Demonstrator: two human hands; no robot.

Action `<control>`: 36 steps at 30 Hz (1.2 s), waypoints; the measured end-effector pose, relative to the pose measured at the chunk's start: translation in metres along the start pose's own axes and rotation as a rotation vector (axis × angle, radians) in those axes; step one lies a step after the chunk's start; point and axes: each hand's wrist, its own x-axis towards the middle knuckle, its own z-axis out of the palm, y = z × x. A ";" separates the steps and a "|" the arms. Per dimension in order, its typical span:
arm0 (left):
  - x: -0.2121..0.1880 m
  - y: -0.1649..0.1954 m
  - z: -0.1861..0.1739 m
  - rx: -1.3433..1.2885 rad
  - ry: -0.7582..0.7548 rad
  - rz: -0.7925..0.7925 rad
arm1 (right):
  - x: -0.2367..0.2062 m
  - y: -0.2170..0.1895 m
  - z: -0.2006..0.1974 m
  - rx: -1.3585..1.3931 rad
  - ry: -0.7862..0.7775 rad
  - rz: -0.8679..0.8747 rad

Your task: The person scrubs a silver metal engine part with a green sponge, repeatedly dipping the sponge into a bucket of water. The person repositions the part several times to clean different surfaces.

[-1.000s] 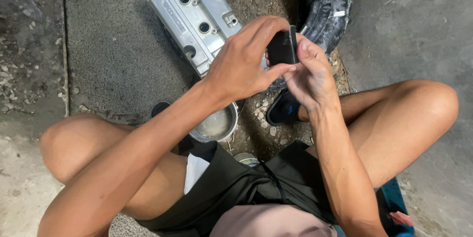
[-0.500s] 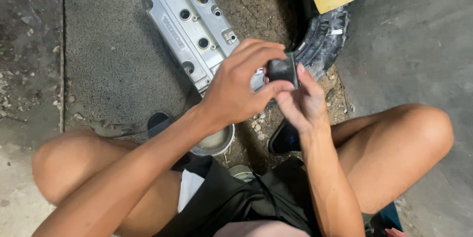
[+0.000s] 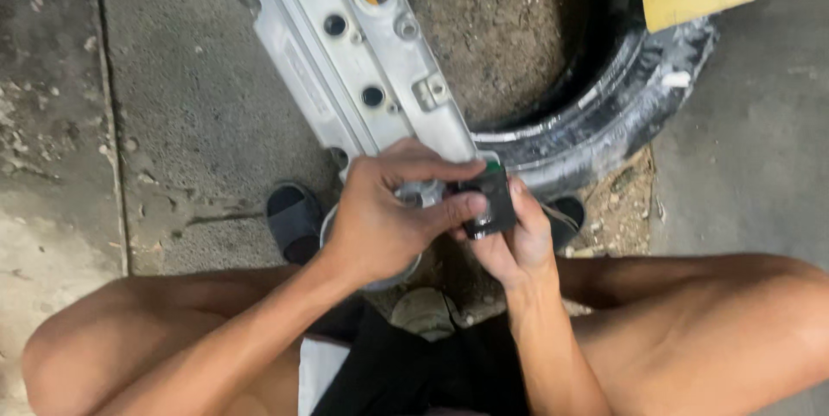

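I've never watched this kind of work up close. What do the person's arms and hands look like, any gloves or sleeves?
No gloves and no sleeves in view: the left hand and right hand are bare, as are both forearms up to the picture's edge. No watch, ring or band shows on either wrist. The only clothing in view is dark shorts and dark sandals.

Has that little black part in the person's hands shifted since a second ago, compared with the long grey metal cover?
Cannot tell: the small black part stays at the lower end of the grey metal cover; the camera itself moved.
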 end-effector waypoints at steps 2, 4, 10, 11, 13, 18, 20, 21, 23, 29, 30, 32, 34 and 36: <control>0.016 0.002 -0.007 0.029 -0.028 0.054 | 0.005 -0.010 0.012 -0.123 -0.136 0.006; 0.025 0.006 -0.007 0.065 -0.072 0.076 | 0.005 -0.020 0.021 -0.188 -0.125 -0.005; 0.025 0.012 0.008 0.171 0.087 0.125 | -0.006 -0.034 0.013 -0.463 -0.012 -0.293; 0.019 0.012 0.011 0.203 0.041 0.085 | -0.011 -0.033 0.010 -0.574 0.039 -0.353; 0.012 0.008 0.013 0.271 -0.049 0.056 | -0.022 -0.030 0.008 -0.759 0.066 -0.453; -0.015 0.007 0.021 0.286 -0.123 0.258 | -0.058 -0.027 0.027 -0.941 0.100 -0.494; -0.018 0.008 0.022 0.306 -0.127 0.343 | -0.066 -0.026 0.040 -1.027 -0.021 -0.552; -0.022 0.009 0.024 0.344 -0.135 0.347 | -0.072 -0.025 0.047 -1.071 -0.063 -0.572; -0.033 0.008 0.028 0.339 -0.177 0.318 | -0.082 -0.023 0.058 -1.102 -0.076 -0.554; -0.046 -0.009 0.030 0.181 -0.255 0.358 | -0.104 -0.018 0.071 -1.587 -0.070 -0.633; -0.048 -0.013 0.030 0.124 -0.262 0.328 | -0.106 -0.017 0.071 -1.641 -0.023 -0.624; -0.048 -0.019 0.030 0.083 -0.266 0.318 | -0.108 -0.016 0.069 -1.673 -0.050 -0.659; -0.048 -0.023 0.029 0.108 -0.267 0.319 | -0.109 -0.016 0.067 -1.706 -0.066 -0.661; -0.048 -0.026 0.028 0.164 -0.271 0.342 | -0.110 -0.015 0.065 -1.734 -0.056 -0.618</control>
